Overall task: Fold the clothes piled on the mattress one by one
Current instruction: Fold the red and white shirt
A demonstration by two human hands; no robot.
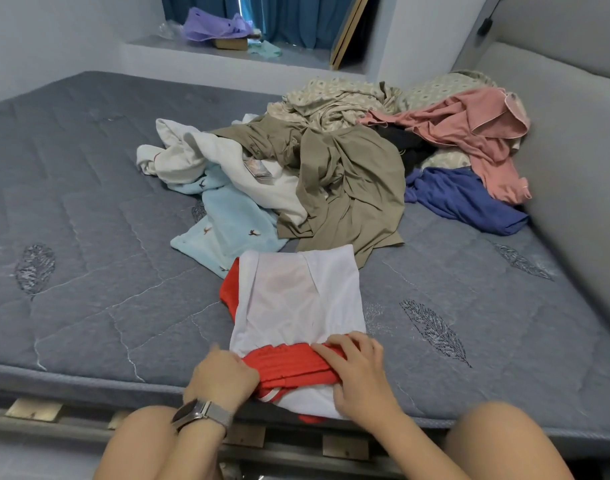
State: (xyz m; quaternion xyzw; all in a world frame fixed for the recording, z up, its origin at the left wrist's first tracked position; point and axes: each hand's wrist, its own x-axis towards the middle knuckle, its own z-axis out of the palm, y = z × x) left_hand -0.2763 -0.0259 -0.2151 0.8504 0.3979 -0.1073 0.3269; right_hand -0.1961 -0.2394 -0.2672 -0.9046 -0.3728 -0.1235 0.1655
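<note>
Both hands work the near end of a red and white garment [298, 303] at the mattress [88, 220] front edge: left hand [222, 374], wristwatch [199, 415] on its wrist, has its fingers curled onto the bunched red fabric, while right hand [357, 370] presses its fingers [327, 351], lightly bent, on top of the same red fold. Garment lies flat, white side up, extending away from the person. Beyond it sits the unfolded pile [331, 161], touching its far edge.
</note>
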